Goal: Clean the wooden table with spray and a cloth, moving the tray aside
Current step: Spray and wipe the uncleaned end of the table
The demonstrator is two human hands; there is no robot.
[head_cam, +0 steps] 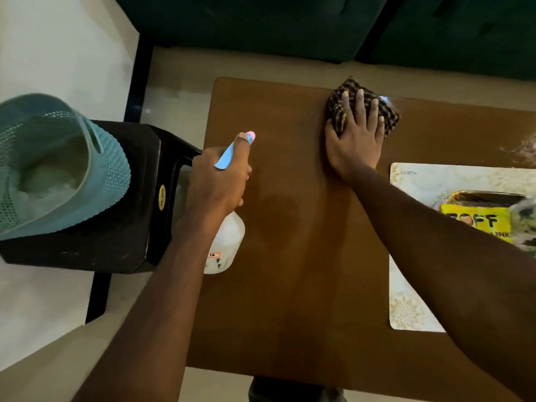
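Observation:
The wooden table (290,256) fills the middle of the view. My left hand (217,178) grips a white spray bottle (224,242) with a blue trigger and pink nozzle, held over the table's left edge. My right hand (355,137) presses flat, fingers spread, on a dark checked cloth (385,111) near the table's far edge. A pale patterned tray (412,300) lies at the right, partly under my right forearm. A damp-looking sheen shows on the wood near the middle.
A yellow packet (475,221) and a gold-edged item lie on the tray. Left of the table stands a black stool (130,216) with a teal perforated basket (58,169) on it. Dark green upholstery (261,24) runs along the far side.

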